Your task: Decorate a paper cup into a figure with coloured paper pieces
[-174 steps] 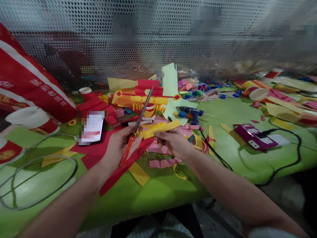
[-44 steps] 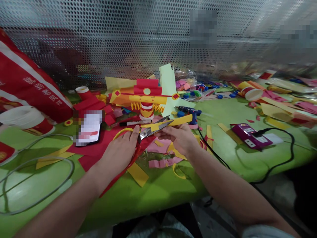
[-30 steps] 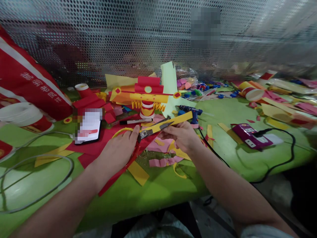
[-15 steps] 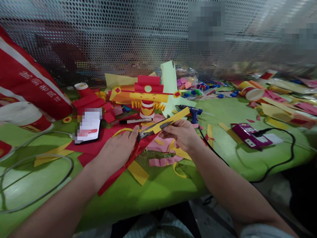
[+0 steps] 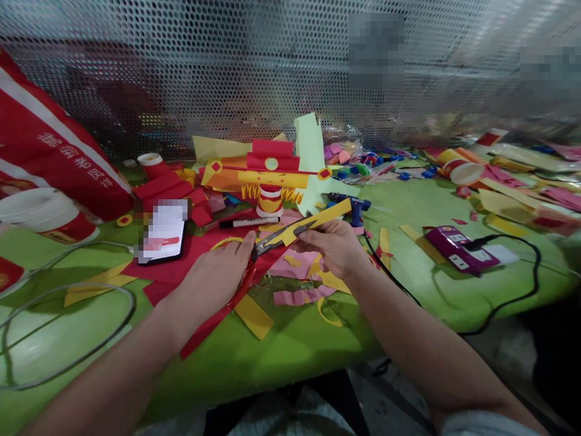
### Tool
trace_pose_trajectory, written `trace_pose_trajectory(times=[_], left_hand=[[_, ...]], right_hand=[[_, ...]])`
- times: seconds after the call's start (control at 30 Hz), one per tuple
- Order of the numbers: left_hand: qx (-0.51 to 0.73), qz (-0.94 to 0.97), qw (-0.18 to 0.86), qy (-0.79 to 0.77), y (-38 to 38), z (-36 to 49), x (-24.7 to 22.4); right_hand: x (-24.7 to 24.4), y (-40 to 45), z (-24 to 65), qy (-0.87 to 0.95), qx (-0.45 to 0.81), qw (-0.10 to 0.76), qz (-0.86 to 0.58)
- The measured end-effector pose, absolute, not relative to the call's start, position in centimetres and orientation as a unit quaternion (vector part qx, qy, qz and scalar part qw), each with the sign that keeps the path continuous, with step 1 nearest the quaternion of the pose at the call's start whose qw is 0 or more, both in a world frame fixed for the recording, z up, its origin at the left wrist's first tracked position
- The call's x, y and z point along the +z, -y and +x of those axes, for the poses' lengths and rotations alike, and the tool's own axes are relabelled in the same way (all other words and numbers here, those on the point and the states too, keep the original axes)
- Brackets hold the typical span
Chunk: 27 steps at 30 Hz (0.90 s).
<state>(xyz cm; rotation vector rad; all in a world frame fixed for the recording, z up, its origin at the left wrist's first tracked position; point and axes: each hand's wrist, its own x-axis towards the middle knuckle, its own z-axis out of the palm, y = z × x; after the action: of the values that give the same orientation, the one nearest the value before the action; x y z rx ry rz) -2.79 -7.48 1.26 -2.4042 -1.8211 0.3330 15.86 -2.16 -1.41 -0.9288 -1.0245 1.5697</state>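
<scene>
Jutting beyond right fingers (image 5: 313, 238): pinched yellow strip (image 5: 334, 212).

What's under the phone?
Red paper sticks out along the right and near edges of the phone, so the phone seems to lie partly on the red paper. Whatever else it covers is hidden.

– is the panel (image 5: 290, 72) at twelve o'clock metal?
– yes, pierced and dull; the scissors (image 5: 269, 243) show smooth metal, the yellow strip (image 5: 330, 213) matt paper.
– and the table (image 5: 394, 209)?
– smooth, glossy; the socket block (image 5: 459, 246) at three o'clock, shiny plastic.
</scene>
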Motion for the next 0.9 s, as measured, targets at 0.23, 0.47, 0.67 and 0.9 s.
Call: trace_pose_trajectory(times=[0.23,0.47,0.67,0.9], left_hand=[[0.065,-0.796,-0.019,0.602,7.6,-2.5,1.1],[0.033,-0.784,-0.073,0.615,8.0,-1.7,1.3],[-0.011,-0.786,-0.098,0.61,8.4,-0.5,0.8],[-0.038,-0.779,-0.129,0.613,8.9,0.3,0.9]], right_hand=[[-1.6,2.4,15.1,0.418,0.608,0.577,-0.35],[-3.2,2.3,14.8,0.476,0.475,0.666,-0.323],[-2.6,3.0,14.7,0.5,0.403,0.673,-0.367],[-1.8,3.6,14.9,0.501,0.325,0.692,-0.405]])
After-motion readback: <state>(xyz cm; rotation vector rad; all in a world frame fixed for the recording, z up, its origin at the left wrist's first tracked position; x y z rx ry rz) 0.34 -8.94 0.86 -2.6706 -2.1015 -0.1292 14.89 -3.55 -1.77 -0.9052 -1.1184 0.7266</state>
